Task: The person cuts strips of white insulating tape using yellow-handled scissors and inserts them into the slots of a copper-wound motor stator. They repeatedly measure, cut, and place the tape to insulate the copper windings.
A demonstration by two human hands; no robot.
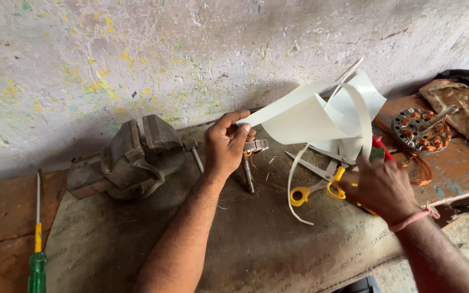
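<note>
**Inspector:** Where is the white sheet point(321, 116) located?

**Clerk:** It is held curled above the workbench point(245, 244), in front of the paint-flecked wall point(137, 54). Its left edge is pinched between thumb and fingers of the left hand point(225, 144). A narrow strip point(294, 190) is seen hanging from it down to the bench mat.

**Inspector:** And the right hand point(382, 187)?

**Clerk:** It is closed around the yellow-handled scissors point(321, 179), whose blades are pointed up and to the left beneath the sheet. Whether the blades are touching the sheet cannot be told. A pink thread is noted around that wrist.

**Inspector:** What is recorded around them?

**Clerk:** A small metal tool point(251, 163) is seen just beside the left hand, partly hidden. A grey bench vise point(131, 160) is mounted further left. A green-and-yellow screwdriver point(37, 249) is laid near the left edge. A motor stator with copper windings point(422, 130) is placed at the right, beside patterned cloth point(462, 106).
</note>
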